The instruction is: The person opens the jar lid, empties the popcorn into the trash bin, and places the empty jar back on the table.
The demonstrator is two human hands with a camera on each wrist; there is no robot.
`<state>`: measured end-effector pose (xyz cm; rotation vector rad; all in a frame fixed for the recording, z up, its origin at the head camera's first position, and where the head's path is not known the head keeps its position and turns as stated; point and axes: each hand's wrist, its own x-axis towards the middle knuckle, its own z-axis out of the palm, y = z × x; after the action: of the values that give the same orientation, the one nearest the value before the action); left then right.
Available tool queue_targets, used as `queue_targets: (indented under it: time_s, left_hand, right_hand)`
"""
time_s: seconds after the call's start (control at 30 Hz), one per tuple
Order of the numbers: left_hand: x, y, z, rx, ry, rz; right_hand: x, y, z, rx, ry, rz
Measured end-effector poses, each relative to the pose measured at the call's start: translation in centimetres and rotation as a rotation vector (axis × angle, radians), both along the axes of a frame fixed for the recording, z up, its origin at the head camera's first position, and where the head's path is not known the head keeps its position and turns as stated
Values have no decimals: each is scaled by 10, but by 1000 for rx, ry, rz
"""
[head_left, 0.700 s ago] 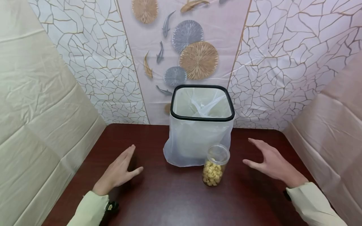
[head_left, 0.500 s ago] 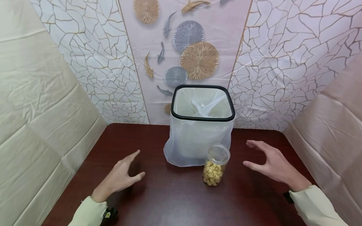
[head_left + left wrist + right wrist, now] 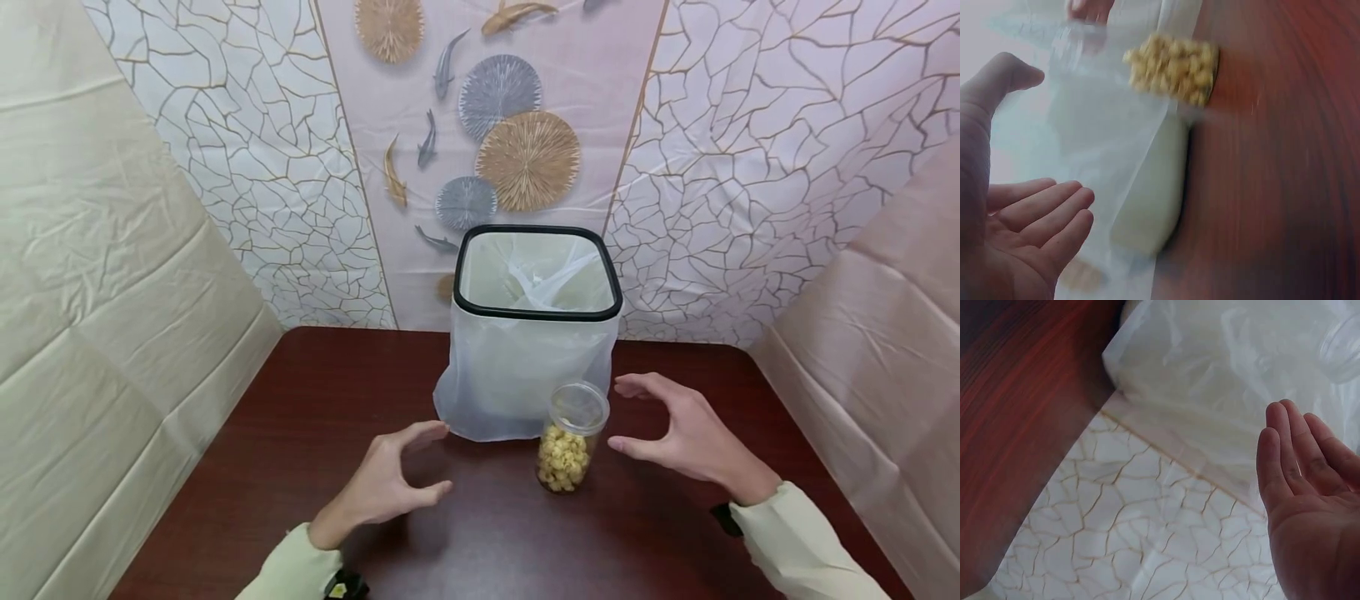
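Observation:
A clear jar (image 3: 567,442), part filled with yellow popcorn-like pieces (image 3: 1174,70), stands upright on the table in front of a bin. My right hand (image 3: 686,429) is just right of the jar, its thumb and fingers spread apart around nothing. To the jar's left, farther off, my left hand (image 3: 390,475) hovers over the table, thumb apart from the fingers, holding nothing. The bin (image 3: 525,367) is lined with a translucent white bag, held under a black rim. In the right wrist view, only an edge of the jar (image 3: 1342,350) shows, beyond the fingers.
The dark red-brown table (image 3: 337,375) ends at a patterned backdrop (image 3: 262,125) behind the bin. Pale cloth panels (image 3: 97,333) close in the left and right sides. Inside the bin, crumpled bag folds (image 3: 543,287) show.
Both hands have moved inward toward the jar, the left one rightward and the right one leftward. Their fingers bend a little more. Jar and bin stay in place.

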<state>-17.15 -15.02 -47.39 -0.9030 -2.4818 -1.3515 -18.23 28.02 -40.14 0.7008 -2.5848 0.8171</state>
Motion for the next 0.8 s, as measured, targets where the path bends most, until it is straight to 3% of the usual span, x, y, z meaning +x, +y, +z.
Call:
queue_targets:
  time_s: [0.1, 0.33, 0.5, 0.67, 0.8]
  left_hand:
    - [-2, 22, -3, 66, -52, -64]
    - [-11, 67, -10, 124, -114, -150]
    - [-19, 93, -18, 164, -160, -174]
    - [-27, 114, -23, 178, -160, -190]
    - [-34, 128, -26, 173, -117, -198]
  right_hand:
    - [-2, -9, -1, -1, -9, 13]
    - [-8, -23, -3, -18, 5, 44]
    - [-11, -30, -5, -17, 9, 45]
    - [-15, -36, -9, -30, 14, 64]
    - [-18, -39, -12, -52, 22, 75]
